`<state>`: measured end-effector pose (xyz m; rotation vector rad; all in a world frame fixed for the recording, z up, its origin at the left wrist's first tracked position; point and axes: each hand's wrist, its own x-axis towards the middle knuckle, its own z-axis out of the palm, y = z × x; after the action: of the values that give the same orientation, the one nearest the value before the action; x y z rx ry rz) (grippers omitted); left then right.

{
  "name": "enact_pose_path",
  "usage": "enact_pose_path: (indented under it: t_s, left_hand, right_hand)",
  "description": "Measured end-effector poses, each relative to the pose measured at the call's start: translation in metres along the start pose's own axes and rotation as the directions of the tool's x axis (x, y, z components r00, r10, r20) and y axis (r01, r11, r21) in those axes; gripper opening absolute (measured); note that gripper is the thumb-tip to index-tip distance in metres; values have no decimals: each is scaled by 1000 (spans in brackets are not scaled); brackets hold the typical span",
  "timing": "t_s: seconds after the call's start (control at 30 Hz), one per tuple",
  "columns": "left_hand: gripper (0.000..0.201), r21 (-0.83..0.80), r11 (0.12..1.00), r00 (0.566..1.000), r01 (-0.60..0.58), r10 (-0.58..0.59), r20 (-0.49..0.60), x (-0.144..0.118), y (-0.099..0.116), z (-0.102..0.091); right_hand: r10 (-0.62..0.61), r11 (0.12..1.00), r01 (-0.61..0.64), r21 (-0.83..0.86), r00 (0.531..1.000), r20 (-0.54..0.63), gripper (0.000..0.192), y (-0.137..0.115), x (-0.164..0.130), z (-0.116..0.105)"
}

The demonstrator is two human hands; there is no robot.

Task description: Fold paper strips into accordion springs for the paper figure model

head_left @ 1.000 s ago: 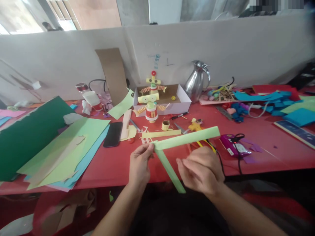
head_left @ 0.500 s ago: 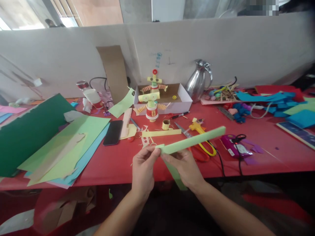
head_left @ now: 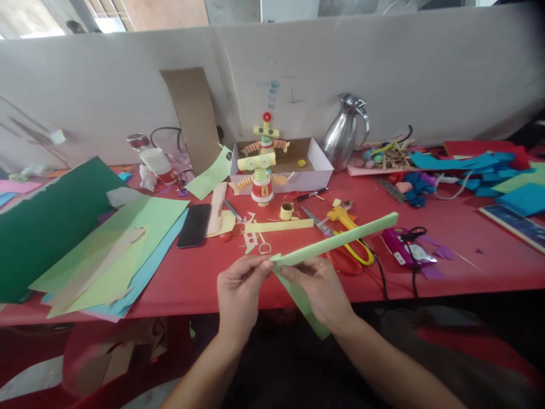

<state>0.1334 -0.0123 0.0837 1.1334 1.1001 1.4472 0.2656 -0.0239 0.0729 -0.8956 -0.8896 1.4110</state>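
Note:
Two light-green paper strips (head_left: pixel 340 240) meet at a corner between my hands, one reaching up to the right, the other hanging down past the table edge. My left hand (head_left: pixel 240 292) pinches the corner where they overlap. My right hand (head_left: pixel 321 287) is closed on the strips just beside it, thumb on top; its other fingers are partly hidden behind the paper. Beyond my hands lie a yellow paper strip (head_left: pixel 279 226) and a small yellow paper ring (head_left: pixel 286 211). Yellow-handled scissors (head_left: pixel 340 218) and red-handled scissors (head_left: pixel 344 262) rest under the raised strip.
Two paper robot figures (head_left: pixel 261 184) stand at a white box (head_left: pixel 309 182), near a steel jug (head_left: pixel 344 133). Left are a phone (head_left: pixel 195 226), green paper sheets (head_left: pixel 157 216) and a green board (head_left: pixel 55 227). Right sits a purple device (head_left: pixel 404 250) with black cables, beside blue paper pieces (head_left: pixel 464 165).
My left hand has shifted slightly left and down, still at the strips' corner. The hanging strip has swung a little right, and the raised strip reaches slightly farther right. The camera view has tilted slightly.

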Motion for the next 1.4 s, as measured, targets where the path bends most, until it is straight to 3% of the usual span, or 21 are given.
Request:
enact_pose_path:
  t_s: [0.17, 0.33, 0.5, 0.6, 0.67, 0.73, 0.8, 0.93, 1.1, 1.23, 1.4]
  left_hand:
    - [10, -206, 975, 991, 85, -103, -82, 1, -3, 10]
    - [23, -26, 994, 975, 102, -95, 200, 6, 10, -3]
    - [32, 213, 976, 934, -42, -38, 356, 7, 29, -18]
    - [35, 324, 934, 875, -149, -28, 484, 10, 41, -20]
    - [37, 322, 925, 818, -202, -22, 575, 12, 44, -20]
    - [36, 273, 939, 794, -210, 0, 608, 12, 43, -20]
    - [35, 211, 958, 812, -193, 35, 583, 9, 37, -19]
    - [32, 112, 979, 888, -172, 105, 449, -3, 18, -16]
    - [27, -1, 997, 945, -78, 74, 317, -13, 4, -7]
    - [22, -20, 1000, 971, -12, 17, 240, -14, 6, -3]
    - [9, -31, 999, 995, 15, -12, 103, -11, 3, 0]
  right_hand:
    - [-20, 982, 33, 185, 997, -73, 14, 8, 1, 11]
    - [-63, 993, 59, 99, 998, 30, 15, 0, 6, 0]
    - [-106, 993, 111, -46, 989, 103, 13, -9, 2, -11]
    - [-90, 988, 111, -103, 978, 190, 12, -15, 1, -16]
    - [-61, 994, 81, -73, 967, 249, 12, -17, 1, -18]
    - [-29, 1000, 25, 18, 957, 290, 11, -17, 0, -18]
    - [-7, 994, -25, 108, 957, 289, 10, -14, 0, -16]
    - [10, 980, -48, 192, 981, 194, 9, -6, -2, -8]
    - [42, 973, -68, 221, 992, 122, 10, -5, -1, -2]
    - [-9, 983, -7, 183, 996, 86, 5, -7, -2, 0]
    - [-93, 996, 93, 9, 995, -20, 9, 5, -3, 5]
